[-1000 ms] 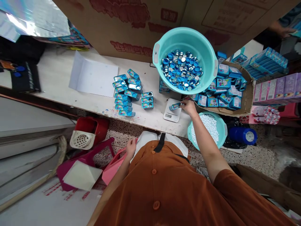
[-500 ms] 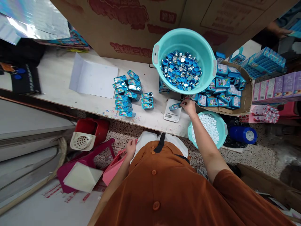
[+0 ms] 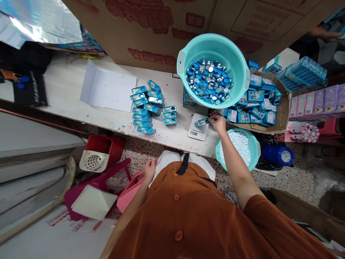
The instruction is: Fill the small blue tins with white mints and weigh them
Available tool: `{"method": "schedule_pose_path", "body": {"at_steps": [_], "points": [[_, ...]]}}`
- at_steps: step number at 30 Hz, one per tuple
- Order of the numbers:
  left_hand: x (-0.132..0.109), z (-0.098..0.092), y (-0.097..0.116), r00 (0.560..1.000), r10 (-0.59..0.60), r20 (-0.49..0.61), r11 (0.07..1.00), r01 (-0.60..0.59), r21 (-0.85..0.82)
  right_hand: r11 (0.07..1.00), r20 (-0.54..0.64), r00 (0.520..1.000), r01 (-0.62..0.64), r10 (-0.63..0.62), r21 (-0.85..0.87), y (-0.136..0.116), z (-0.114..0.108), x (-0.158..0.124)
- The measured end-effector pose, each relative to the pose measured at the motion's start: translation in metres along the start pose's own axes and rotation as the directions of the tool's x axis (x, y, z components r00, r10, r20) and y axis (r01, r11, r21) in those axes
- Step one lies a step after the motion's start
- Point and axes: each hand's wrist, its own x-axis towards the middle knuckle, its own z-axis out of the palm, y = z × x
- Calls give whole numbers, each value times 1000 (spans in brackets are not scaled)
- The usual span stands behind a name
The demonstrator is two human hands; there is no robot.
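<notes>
A long white bench runs across the scene, a printed cardboard box rising along its far side. To the right sit a ragged open carton and a teal upper basin. A matching lower basin sits below the bench's near edge, partly behind the right forearm. A folded white paper lies to the left, with a small scale farther right. The right hand has its fingertips drawn together at the right end of a blue tin on the scale; whether they pinch the tin itself I cannot tell. The left hand is loosely curled beside the white trousers, its grip unclear. Blue packs heap the carton, and more tins cluster between paper and scale. Smallest are the silver-and-blue caps in the upper basin and the white tablets in the lower one.
</notes>
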Motion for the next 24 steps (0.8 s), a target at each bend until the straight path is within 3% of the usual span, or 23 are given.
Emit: {"method": "schedule_pose_path", "body": {"at_steps": [7, 17, 24], "points": [[0, -1, 1, 1000, -2, 11, 1000, 2, 10, 992, -21, 996, -79, 81, 102, 8, -2, -4], [1, 0, 12, 999, -3, 42, 998, 0, 58, 900, -94, 955, -229, 282, 370, 45, -18, -31], [6, 3, 23, 998, 27, 54, 993, -33, 113, 962, -138, 976, -134, 170, 237, 18, 3, -16]]}}
